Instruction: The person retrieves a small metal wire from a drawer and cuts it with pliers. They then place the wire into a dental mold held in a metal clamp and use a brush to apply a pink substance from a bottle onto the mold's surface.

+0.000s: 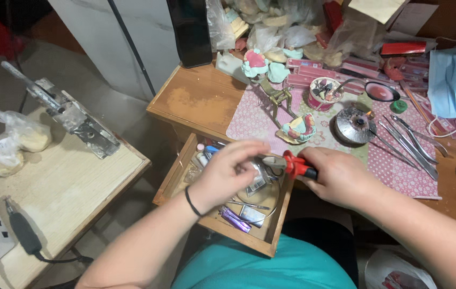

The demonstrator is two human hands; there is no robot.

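From the head camera, looking down, both hands meet over an open wooden drawer (177, 176) that sticks out from the table (201, 99).

The right hand (340, 174) is closed around a tool with a red and black handle (298, 166). The tool points left, toward the other hand. The left hand (228, 174) is curled, with its fingers bent down over a small shiny metal piece (257, 179) just above the drawer. It seems to pinch that piece, but the fingers hide part of it, so how it is held is hard to tell. There is a black band (191, 202) on the left wrist.

The tool tip and the metal piece are touching or very close, right over the drawer. To do this well, I think the left hand should hold the little piece very still, and the right hand should move slowly. Working over the drawer is smart, since a dropped piece would land inside.

On the table behind sits a tooth model on a brass stand (292, 120), a round metal lid (354, 126), long thin metal tools (407, 142) on a pink spotted mat (399, 171), and a blue face mask (455, 83). On a side table at the left lie plastic bags (16, 136) with pale lumps inside.
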